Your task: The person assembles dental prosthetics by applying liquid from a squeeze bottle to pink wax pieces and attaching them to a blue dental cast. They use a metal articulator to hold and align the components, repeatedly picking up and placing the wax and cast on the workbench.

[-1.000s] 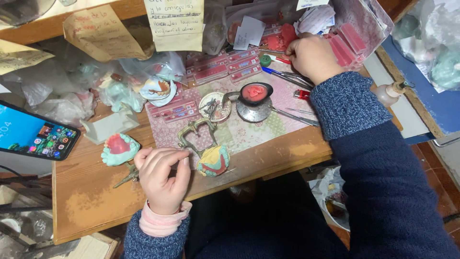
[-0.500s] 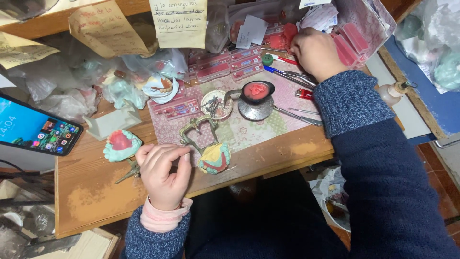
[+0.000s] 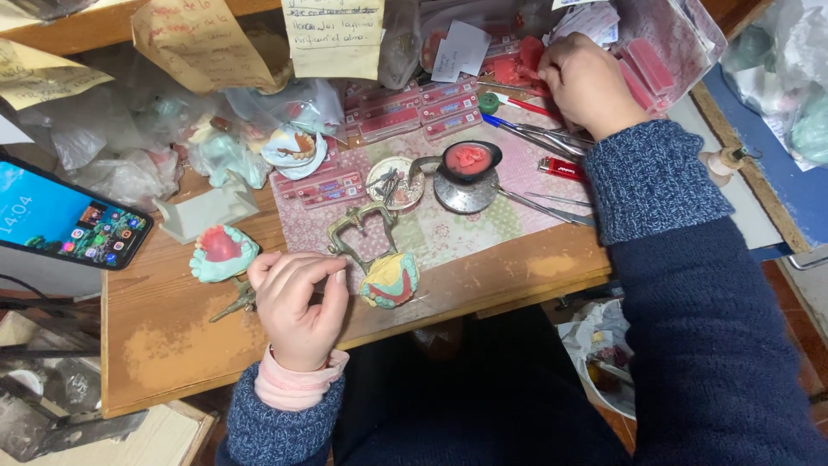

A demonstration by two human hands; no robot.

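Observation:
My left hand (image 3: 297,302) rests on the wooden bench (image 3: 164,345), its fingers curled and the thumb against the forefinger. I see nothing between them. Just right of it stands a brass articulator (image 3: 358,229) with a yellow, green and red dental model (image 3: 390,280). A teal model with pink wax (image 3: 220,250) lies to its left, and a small brass piece (image 3: 231,304) pokes out beside it. My right hand (image 3: 591,82) reaches to the back of the bench among red wax pieces (image 3: 517,62) and plastic bags. Its fingertips are hidden.
A lit phone (image 3: 69,220) lies at the left. On the patterned cloth (image 3: 448,229) are a metal cup of red wax (image 3: 470,160), a dish of small metal bits (image 3: 392,183), pink tooth strips (image 3: 388,116), long metal instruments (image 3: 539,138) and a red lighter (image 3: 561,168). Paper notes (image 3: 332,34) hang above.
My right hand has moved a little farther back into the red wax pieces. My left hand stays curled by the articulator.

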